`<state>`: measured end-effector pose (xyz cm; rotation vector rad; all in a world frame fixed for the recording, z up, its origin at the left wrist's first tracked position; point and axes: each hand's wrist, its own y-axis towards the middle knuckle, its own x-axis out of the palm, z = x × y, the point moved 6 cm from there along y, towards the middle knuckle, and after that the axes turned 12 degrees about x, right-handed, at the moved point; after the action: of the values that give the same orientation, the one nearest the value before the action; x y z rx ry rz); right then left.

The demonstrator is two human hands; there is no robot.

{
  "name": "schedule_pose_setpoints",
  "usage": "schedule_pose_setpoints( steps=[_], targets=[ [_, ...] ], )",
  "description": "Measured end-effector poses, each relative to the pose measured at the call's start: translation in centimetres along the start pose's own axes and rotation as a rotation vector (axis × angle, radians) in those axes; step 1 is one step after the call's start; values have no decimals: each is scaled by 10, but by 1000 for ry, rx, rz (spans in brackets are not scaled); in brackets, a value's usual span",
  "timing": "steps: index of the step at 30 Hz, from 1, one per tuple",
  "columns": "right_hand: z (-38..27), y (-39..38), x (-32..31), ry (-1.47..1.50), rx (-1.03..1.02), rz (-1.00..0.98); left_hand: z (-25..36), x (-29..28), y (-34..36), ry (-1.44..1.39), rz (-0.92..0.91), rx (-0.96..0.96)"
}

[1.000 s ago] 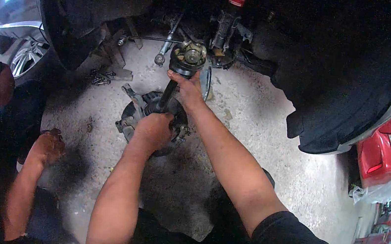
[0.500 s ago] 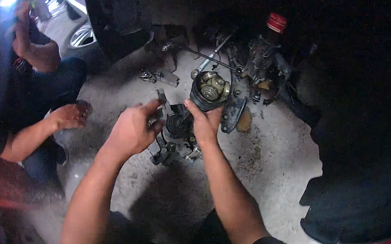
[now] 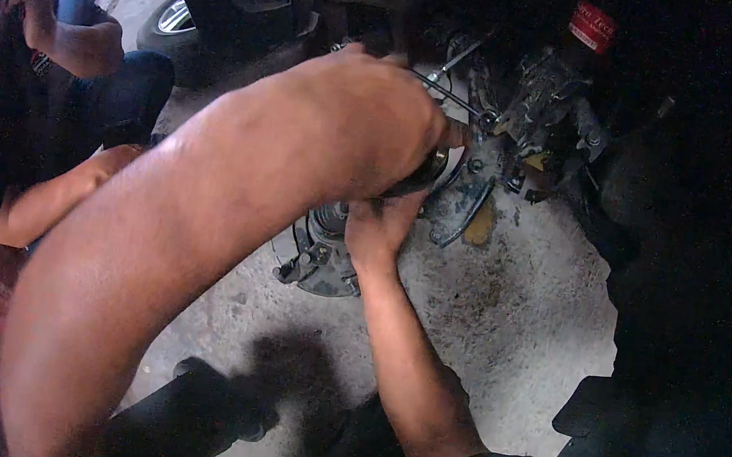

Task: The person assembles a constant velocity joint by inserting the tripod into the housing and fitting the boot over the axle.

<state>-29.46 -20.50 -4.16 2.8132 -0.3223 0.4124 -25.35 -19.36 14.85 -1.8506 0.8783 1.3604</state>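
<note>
Two bare hands meet at a dark drive-shaft joint (image 3: 417, 182) above a rough grey floor (image 3: 504, 313), beside the exposed suspension of a car. The right hand (image 3: 382, 226) is closed around the joint's lower side, its forearm rising from the lower edge. The left hand (image 3: 392, 125) arches over the top, back of the hand to the camera; its fingers are mostly hidden, and whether they grip the joint or merely rest on it cannot be told. The left forearm sweeps across the view and covers much of the work, leaving only the joint's dark side and a sliver of metal rim in sight. Below and to the left of the joint, a hub assembly (image 3: 315, 270) lies on the floor, partly hidden by the left arm. To the right, near the joint, sits a curved metal arm (image 3: 464, 212); higher up is a red label (image 3: 593, 27). At far left, another person's bent arm (image 3: 88, 44) shows in front of a wheel (image 3: 174, 19).
</note>
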Motion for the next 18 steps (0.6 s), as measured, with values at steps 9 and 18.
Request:
schedule_pose_setpoints(
  steps=[9,18],
  targets=[
    [0,7,-4,135,82,55,0,-6,27,-27,-224,22],
    [-2,13,-18,19,132,33,31,-12,-111,-512,85,-451]
  ],
)
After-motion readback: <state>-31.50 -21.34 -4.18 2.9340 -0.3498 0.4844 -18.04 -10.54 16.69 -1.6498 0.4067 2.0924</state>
